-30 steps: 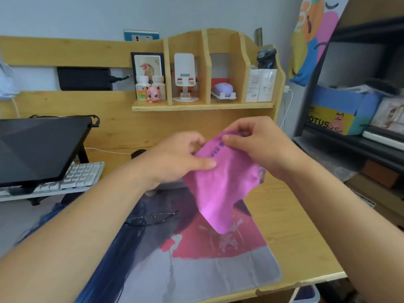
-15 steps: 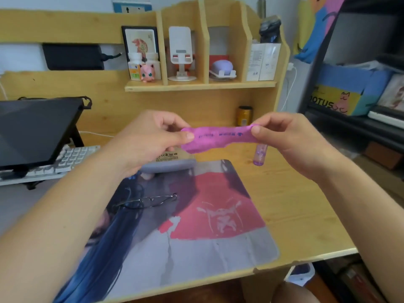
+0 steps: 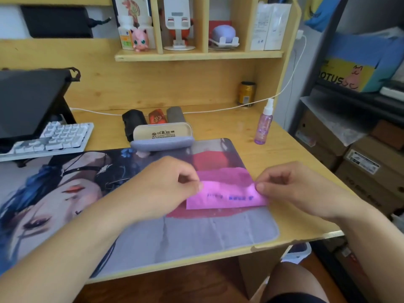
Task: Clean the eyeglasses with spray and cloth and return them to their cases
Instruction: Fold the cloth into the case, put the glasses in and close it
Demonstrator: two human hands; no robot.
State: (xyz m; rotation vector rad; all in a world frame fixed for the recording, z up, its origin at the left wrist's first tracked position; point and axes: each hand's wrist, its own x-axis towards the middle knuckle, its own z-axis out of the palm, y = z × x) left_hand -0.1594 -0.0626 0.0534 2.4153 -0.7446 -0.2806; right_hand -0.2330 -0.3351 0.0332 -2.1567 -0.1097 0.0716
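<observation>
Step in hand: we judge that we are folding or laying out the pink cleaning cloth (image 3: 225,194) on the desk mat (image 3: 196,237), toward its right edge; wiping has not begun here.
Left hand (image 3: 161,189): our thumb and forefinger pinch the cloth's left end, the other fingers curled.
Right hand (image 3: 293,189): it pinches the cloth's right end the same way.
Cloth: thin, soft microfibre by its look, folded into a flat band with dark print along it, lying on the mat between our hands.
Eyeglasses (image 3: 115,181): a thin dark wire frame on the mat just left of our left hand, partly hidden by the wrist; we cannot tell how the temples lie.
Cases: an open hard case (image 3: 162,136) with a tan lining and grey shell sits at the mat's far edge; behind it stand a black case (image 3: 132,121), a red one (image 3: 157,117) and a grey one (image 3: 176,113).
Spray bottle (image 3: 263,123): slim, clear purple plastic with a white nozzle, upright near the desk's right edge.
Next move: we judge that one hand must let go of the cloth and reach for the glasses or the bottle.
</observation>
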